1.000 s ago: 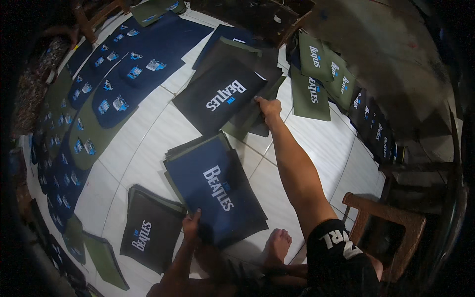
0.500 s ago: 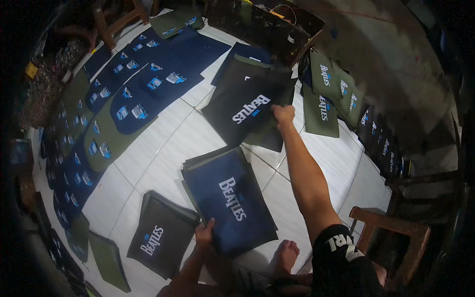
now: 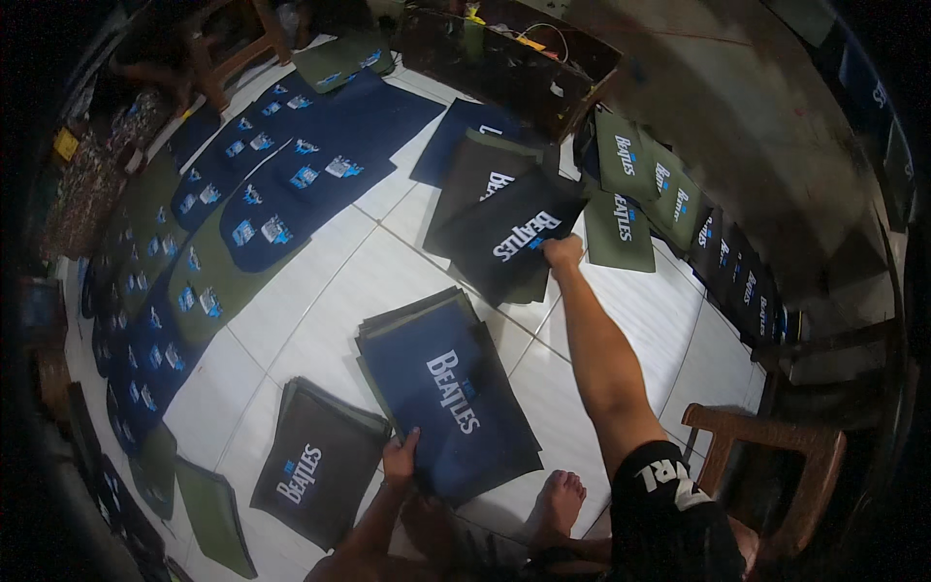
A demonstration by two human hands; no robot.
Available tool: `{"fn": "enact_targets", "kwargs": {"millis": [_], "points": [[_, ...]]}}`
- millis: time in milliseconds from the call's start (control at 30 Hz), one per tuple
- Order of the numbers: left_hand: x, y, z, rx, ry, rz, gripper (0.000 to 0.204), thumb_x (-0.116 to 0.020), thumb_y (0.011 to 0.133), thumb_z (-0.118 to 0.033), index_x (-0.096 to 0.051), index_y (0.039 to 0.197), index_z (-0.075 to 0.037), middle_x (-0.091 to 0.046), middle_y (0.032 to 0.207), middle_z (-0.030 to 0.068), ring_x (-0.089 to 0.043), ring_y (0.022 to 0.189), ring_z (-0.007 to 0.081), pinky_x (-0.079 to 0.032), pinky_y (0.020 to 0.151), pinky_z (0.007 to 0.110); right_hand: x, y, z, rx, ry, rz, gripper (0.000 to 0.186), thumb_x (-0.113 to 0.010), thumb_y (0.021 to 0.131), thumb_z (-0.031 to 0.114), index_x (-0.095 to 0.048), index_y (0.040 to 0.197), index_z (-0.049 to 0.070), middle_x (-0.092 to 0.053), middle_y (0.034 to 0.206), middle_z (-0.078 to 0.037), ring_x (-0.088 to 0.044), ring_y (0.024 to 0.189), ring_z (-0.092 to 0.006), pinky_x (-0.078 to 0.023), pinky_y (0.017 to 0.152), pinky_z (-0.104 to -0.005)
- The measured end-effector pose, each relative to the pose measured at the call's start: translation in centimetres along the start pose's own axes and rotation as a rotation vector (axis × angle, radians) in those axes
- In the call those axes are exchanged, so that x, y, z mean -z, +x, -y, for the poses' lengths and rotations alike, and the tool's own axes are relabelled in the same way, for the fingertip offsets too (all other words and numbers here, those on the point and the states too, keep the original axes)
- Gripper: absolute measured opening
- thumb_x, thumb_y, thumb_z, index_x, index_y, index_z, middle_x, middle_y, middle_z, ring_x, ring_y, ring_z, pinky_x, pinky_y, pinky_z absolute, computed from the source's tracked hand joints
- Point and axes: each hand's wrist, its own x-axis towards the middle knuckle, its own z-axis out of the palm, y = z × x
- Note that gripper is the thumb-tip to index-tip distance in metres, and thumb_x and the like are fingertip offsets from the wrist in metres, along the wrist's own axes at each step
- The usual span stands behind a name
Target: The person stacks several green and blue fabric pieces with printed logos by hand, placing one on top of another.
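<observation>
My right hand (image 3: pixel 562 252), arm stretched forward, pinches the right edge of a black printed fabric panel (image 3: pixel 485 247). That panel is tilted over a loose pile, where a dark brown printed panel (image 3: pixel 473 179) shows from beneath. My left hand (image 3: pixel 401 456) grips the lower left edge of a stack topped by a navy printed panel (image 3: pixel 412 373), thumb on top and the other fingers mostly hidden. Beside it on the left lies a stack of dark brown printed panels (image 3: pixel 335 461), with green edges showing under the top one.
Navy and green pieces with blue prints (image 3: pixel 291 223) cover the tiled floor at left. Green printed panels (image 3: pixel 621 228) and a row of black ones (image 3: pixel 742 276) lie at right. A wooden box (image 3: pixel 504 58) stands at the back, a wooden stool (image 3: pixel 766 436) at lower right.
My right hand has drawn the black panel slightly toward me and to the right, uncovering the print of the brown panel beneath. My left hand stays at the navy stack.
</observation>
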Motion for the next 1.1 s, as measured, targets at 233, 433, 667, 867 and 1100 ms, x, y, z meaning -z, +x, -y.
{"fn": "enact_targets", "kwargs": {"millis": [233, 433, 667, 867, 1100], "points": [[-0.4, -0.2, -1.0, 0.093, -0.119, 0.020, 0.029, -0.063, 0.091, -0.025, -0.066, 0.094, 0.004, -0.064, 0.085, 0.0026, -0.055, 0.075, 0.0100, -0.045, 0.069, 0.027, 10.3, 3.7, 7.7, 0.759, -0.528, -0.005, 0.038, -0.065, 0.073, 0.016, -0.059, 0.101, -0.008, -0.060, 0.104, -0.031, -0.058, 0.101, -0.0460, -0.048, 0.085, -0.0476], [-0.5, 0.8, 1.2, 0.037, -0.038, -0.025, 0.036, -0.063, 0.090, -0.029, -0.065, 0.095, 0.006, -0.065, 0.082, 0.0042, -0.055, 0.076, 0.0124, -0.045, 0.071, 0.030, 21.0, 0.0, 16.5, 0.883, -0.922, 0.108, 0.030, -0.062, 0.078, 0.012, -0.057, 0.101, -0.007, -0.060, 0.107, -0.029, -0.057, 0.104, -0.0443, -0.047, 0.088, -0.0477], [-0.2, 1.3, 1.9, -0.036, 0.029, 0.001, 0.048, -0.063, 0.088, -0.042, -0.067, 0.095, 0.006, -0.066, 0.078, 0.0094, -0.061, 0.070, 0.0199, -0.047, 0.067, 0.036, 29.3, -7.3, 21.9, 0.856, -0.969, 0.334, 0.035, -0.055, 0.082, 0.010, -0.057, 0.115, -0.002, -0.060, 0.108, -0.017, -0.061, 0.098, -0.0277, -0.048, 0.087, -0.0362], [0.8, 0.2, 1.7, 0.070, -0.120, -0.019, 0.045, -0.062, 0.089, -0.040, -0.067, 0.093, 0.005, -0.067, 0.078, 0.0093, -0.062, 0.065, 0.0175, -0.047, 0.062, 0.033, 25.9, -13.0, 17.6, 0.662, -0.487, 0.459, 0.038, -0.056, 0.083, 0.012, -0.058, 0.119, 0.000, -0.058, 0.113, -0.015, -0.057, 0.107, -0.0248, -0.044, 0.094, -0.0353], [-0.4, 1.5, 1.7, 0.241, -0.690, 0.145, 0.055, -0.051, 0.095, -0.046, -0.058, 0.120, 0.003, -0.062, 0.116, 0.0116, -0.061, 0.099, 0.0205, -0.046, 0.090, 0.032, 12.1, -17.5, -5.3, 0.261, -0.159, 1.162, 0.029, -0.064, 0.080, 0.021, -0.061, 0.098, -0.003, -0.058, 0.077, -0.007, -0.056, 0.071, -0.0135, -0.045, 0.057, -0.0279]]}}
